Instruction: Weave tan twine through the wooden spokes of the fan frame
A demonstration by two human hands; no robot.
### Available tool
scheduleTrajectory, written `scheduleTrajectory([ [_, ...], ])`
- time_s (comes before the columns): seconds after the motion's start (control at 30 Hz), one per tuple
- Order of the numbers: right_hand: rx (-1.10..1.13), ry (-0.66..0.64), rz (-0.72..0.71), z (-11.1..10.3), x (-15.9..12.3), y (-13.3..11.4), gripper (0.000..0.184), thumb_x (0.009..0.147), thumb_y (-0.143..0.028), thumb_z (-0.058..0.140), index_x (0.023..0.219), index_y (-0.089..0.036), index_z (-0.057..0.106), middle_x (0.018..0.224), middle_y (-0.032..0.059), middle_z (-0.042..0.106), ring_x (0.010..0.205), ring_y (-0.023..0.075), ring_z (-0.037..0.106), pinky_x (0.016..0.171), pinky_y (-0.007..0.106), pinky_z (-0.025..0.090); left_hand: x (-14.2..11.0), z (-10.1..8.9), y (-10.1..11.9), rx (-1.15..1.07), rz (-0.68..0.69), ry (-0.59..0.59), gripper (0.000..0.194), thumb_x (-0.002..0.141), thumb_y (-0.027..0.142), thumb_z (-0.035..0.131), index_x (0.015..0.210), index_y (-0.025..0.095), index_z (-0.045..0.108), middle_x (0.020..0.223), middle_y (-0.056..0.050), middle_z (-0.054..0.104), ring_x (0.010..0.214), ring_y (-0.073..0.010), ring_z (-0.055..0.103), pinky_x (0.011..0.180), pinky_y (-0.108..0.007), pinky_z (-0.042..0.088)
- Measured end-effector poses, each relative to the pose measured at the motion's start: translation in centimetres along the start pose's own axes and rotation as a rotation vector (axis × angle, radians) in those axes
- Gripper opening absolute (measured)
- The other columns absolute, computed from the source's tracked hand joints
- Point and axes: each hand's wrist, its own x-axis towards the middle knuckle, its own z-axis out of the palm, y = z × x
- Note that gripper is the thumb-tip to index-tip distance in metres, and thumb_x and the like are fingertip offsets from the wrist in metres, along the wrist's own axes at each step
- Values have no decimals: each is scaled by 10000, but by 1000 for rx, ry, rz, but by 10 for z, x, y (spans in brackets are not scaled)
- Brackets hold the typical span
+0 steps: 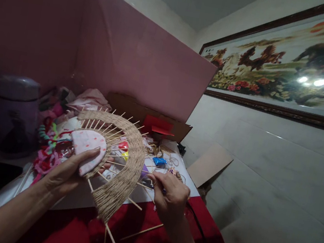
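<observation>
My left hand grips a half-round woven piece by its pink fabric-covered centre, thumb on top. Jute twine is wound in an arc across thin wooden sticks that fan out from that centre. My right hand is closed in a pinch at the arc's outer edge, near the stick ends; what it pinches is too small to make out, perhaps twine. Both hands are held above a table with a red cloth.
Loose sticks lie on the red cloth. A white sheet holds twine and small coloured items. Colourful pipe cleaners, a purple kettle, pink partition boards, cardboard and a framed horse picture surround it.
</observation>
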Motion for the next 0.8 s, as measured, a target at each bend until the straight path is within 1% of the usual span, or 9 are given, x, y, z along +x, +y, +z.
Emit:
scheduleTrajectory([
  [0.2,-43,-7,-23,-1,0,-4,95,810,-204,566,774,-173,649,597,24,625,578,117,569,579,227,403,3,-3,0,-32,-36,3,285,730,32,575,1005,103,592,853,-121,702,734,-249,678,601,-334,588],
  [0.37,-84,-6,-55,-2,0,-5,120,823,-216,546,787,-178,653,586,25,623,566,115,571,559,224,402,3,-3,1,-20,-35,-14,264,737,34,571,989,109,595,816,-107,705,709,-238,679,610,-339,587],
  [0.53,-77,-2,-49,-2,-4,-5,72,798,-186,580,795,-169,651,594,23,625,559,117,566,552,229,400,0,-1,1,-78,-46,8,298,739,24,559,1009,143,600,821,-91,709,694,-245,681,569,-336,587],
  [0.7,-61,42,-29,-6,-5,-10,50,778,-163,599,784,-163,649,583,18,619,526,112,546,527,231,391,-2,0,3,-35,-24,10,217,754,31,542,942,115,612,761,-96,709,645,-224,679,552,-308,582],
  [0.8,-18,59,21,-8,-3,-12,56,783,-166,591,772,-173,646,589,9,618,520,104,543,517,223,396,0,-3,6,-72,-57,-1,189,761,50,548,926,125,603,742,-90,709,588,-200,672,528,-285,577],
])
